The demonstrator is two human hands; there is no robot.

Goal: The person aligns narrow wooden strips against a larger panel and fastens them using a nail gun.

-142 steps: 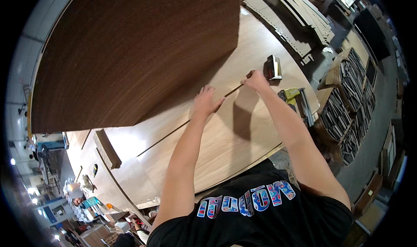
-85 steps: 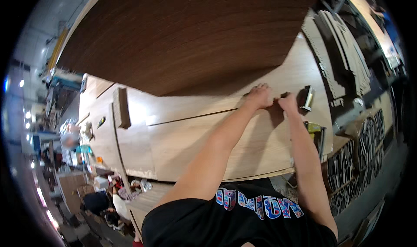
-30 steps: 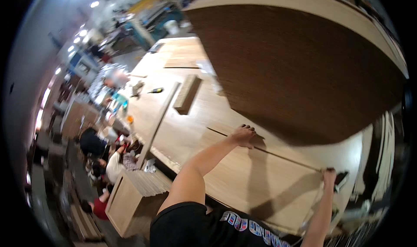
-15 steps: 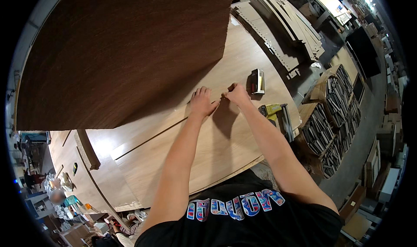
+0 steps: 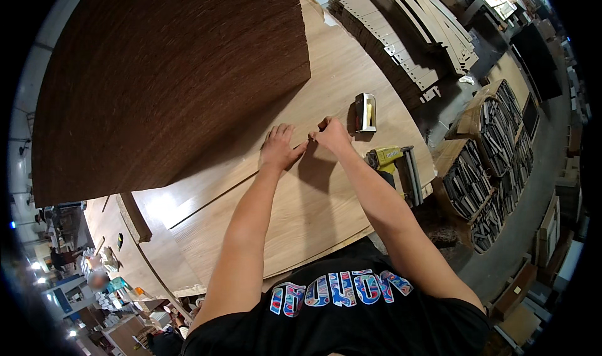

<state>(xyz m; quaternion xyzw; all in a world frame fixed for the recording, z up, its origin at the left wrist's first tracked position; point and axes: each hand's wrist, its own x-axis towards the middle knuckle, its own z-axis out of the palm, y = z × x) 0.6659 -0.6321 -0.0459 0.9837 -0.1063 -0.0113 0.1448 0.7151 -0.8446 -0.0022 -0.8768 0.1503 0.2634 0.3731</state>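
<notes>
A pale wood-grain panel [image 5: 326,218] lies flat under both hands. Resting on it with fingers spread, my left hand [image 5: 279,148] covers the upper end of a thin dark line [image 5: 213,200] that runs down to the left; whether this is a seam or a narrow strip I cannot tell. Just to its right, my right hand [image 5: 332,136] is closed in a pinch near the panel's surface, its fingertips close to my left thumb. Whatever is between those fingers is hidden or too small to name. Beyond the right hand stands a small open box [image 5: 365,113] with something yellow inside.
A yellow-green nail gun [image 5: 392,162] lies right of my right forearm. A large dark brown board [image 5: 169,86] rises over the panel's left and far side. A brown wood strip [image 5: 135,218] lies at left. Stacked cut boards [image 5: 401,36] and boxes of offcuts [image 5: 467,174] stand at right.
The view has shifted slightly, so the hands and tools sit a little differently in the picture. Both hands keep nearly the same pose on the panel.
</notes>
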